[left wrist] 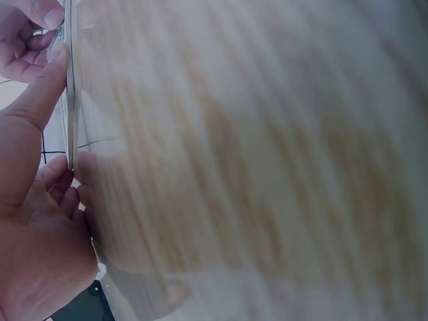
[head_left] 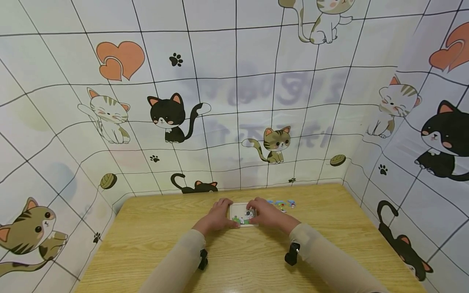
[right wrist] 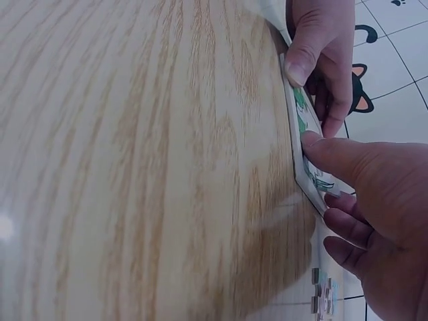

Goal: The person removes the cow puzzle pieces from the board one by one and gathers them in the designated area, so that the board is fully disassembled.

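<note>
A small jigsaw puzzle in a pale, thin-rimmed tray [head_left: 244,226] lies on the wooden table. Fitted pieces with green and black-and-white print [head_left: 242,220] fill its front and right parts; the back left shows bare white. My left hand [head_left: 218,215] grips the tray's left side, thumb at the front edge and fingers round the back corner. Over the right side, my right hand [head_left: 267,213] has its thumb [right wrist: 321,147] on the printed pieces just inside the front rim. Its other fingers curl at the right edge, and the hand hides that end of the picture.
Several loose colourful puzzle pieces [head_left: 281,205] lie behind and right of my right hand. The table [head_left: 165,244] meets cloth walls [head_left: 220,162] printed with cats at its back and sides. Each wrist wears a small black camera [head_left: 292,254].
</note>
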A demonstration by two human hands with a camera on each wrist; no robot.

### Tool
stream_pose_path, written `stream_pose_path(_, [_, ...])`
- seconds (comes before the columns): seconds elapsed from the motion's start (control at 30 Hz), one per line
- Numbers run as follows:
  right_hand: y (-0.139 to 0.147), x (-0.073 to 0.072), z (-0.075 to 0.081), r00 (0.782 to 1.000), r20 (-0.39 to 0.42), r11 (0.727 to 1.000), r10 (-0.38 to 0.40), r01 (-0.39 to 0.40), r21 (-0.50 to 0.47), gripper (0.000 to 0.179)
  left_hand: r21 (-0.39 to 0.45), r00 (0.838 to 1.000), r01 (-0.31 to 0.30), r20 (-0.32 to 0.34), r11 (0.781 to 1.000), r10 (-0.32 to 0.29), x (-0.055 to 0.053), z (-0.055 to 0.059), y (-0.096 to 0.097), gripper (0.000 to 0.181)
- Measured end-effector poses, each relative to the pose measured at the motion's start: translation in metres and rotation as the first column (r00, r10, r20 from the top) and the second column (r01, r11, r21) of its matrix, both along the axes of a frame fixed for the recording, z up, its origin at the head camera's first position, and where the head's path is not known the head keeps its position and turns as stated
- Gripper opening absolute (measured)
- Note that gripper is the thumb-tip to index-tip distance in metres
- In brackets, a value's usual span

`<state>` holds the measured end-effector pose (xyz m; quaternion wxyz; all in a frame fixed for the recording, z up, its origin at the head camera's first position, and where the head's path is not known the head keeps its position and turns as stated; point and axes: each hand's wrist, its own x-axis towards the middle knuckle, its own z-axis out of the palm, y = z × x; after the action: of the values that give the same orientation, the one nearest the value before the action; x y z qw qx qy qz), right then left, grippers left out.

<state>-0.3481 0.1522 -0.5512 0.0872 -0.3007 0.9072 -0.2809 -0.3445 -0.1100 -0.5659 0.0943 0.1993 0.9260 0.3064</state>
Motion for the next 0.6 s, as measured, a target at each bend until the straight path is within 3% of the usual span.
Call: stream_pose_path(0.6, [0.0065,-0.0053,-0.0023,0.993,-0.115,0.999,0.037,-0.035,0.027,0.027,-0.003,1.0,-0.006,0.008,1.0,0.006,-0.0008,-0.0032,-0.0004,0.097])
